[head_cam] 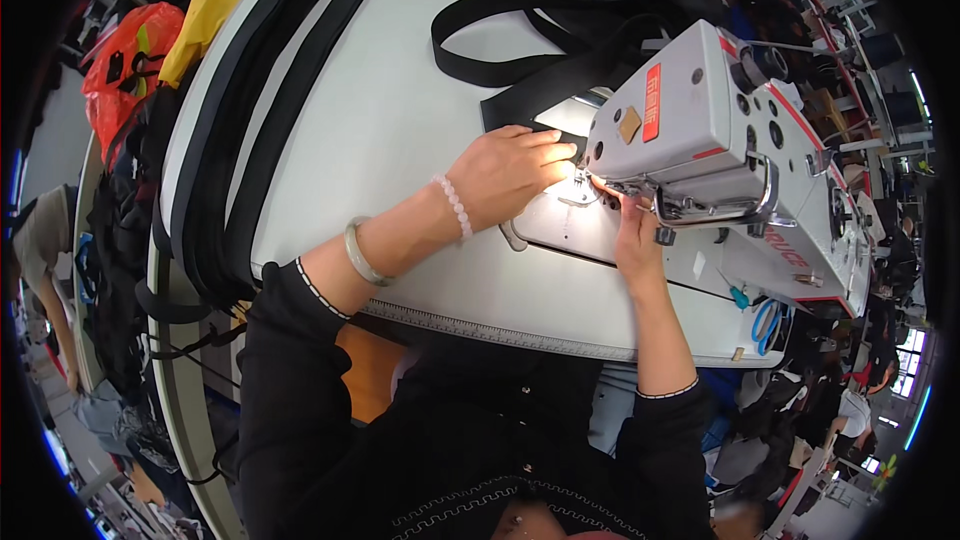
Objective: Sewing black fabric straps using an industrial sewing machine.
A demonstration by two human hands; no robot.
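A white industrial sewing machine [675, 112] stands at the right of the table, its lamp lighting the needle area. My left hand [510, 172] lies just left of the needle, fingers on the end of a black webbing strap [517, 101] by the presser foot. Under the machine head is my right hand [637, 232], its fingertips close to the needle plate [579, 191]; the machine partly hides them, and whether they hold anything cannot be told. The strap loops back behind the machine. More black straps [300, 97] run lengthwise over the table's left side.
A ruler strip [487, 334] follows the table's front edge. Blue-handled scissors [765, 326] and a small teal-handled tool [739, 297] lie at the front right. A red plastic bag [131, 60] and yellow material [210, 15] are beyond the left edge. Other people are farther off on both sides.
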